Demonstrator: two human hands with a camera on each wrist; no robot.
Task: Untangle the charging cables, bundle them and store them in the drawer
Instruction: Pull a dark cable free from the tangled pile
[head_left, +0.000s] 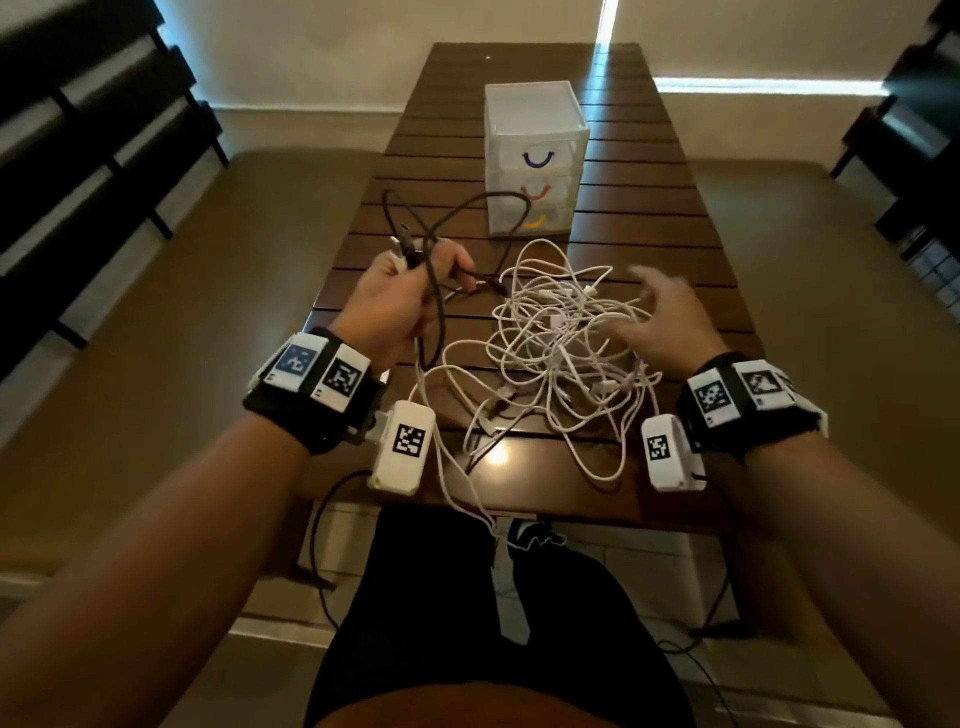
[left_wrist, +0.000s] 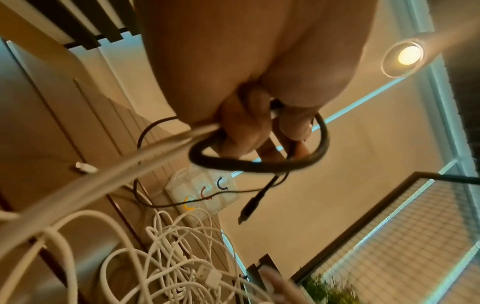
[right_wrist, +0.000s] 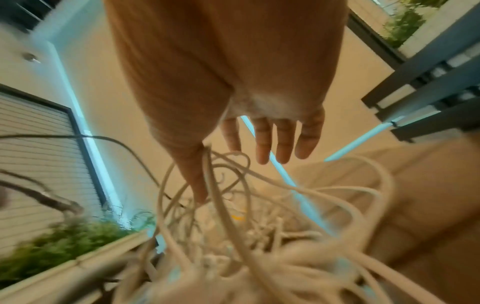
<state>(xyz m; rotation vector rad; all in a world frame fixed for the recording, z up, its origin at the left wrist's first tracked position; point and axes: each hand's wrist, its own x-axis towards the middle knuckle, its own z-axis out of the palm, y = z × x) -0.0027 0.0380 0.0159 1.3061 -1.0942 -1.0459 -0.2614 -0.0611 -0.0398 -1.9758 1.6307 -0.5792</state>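
While left hand (head_left: 400, 296) grips black cable (head_left: 441, 218), right hand (head_left: 660, 322) spread over white tangle (head_left: 550, 338).

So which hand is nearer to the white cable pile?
Right. The right hand hangs open just over the white cable pile, fingers among its loops. The left hand is beside it, gripping the black cable.

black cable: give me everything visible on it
The black cable is thin, dark and flexible, rubbery-looking. The left hand grips it above the wooden table, together with a white cable. One loop arcs up and across the front of the drawer unit; another stretch runs to the edge of the white tangle. In the left wrist view a loop wraps around the fingers and a dark plug hangs free. The right hand is not touching it.
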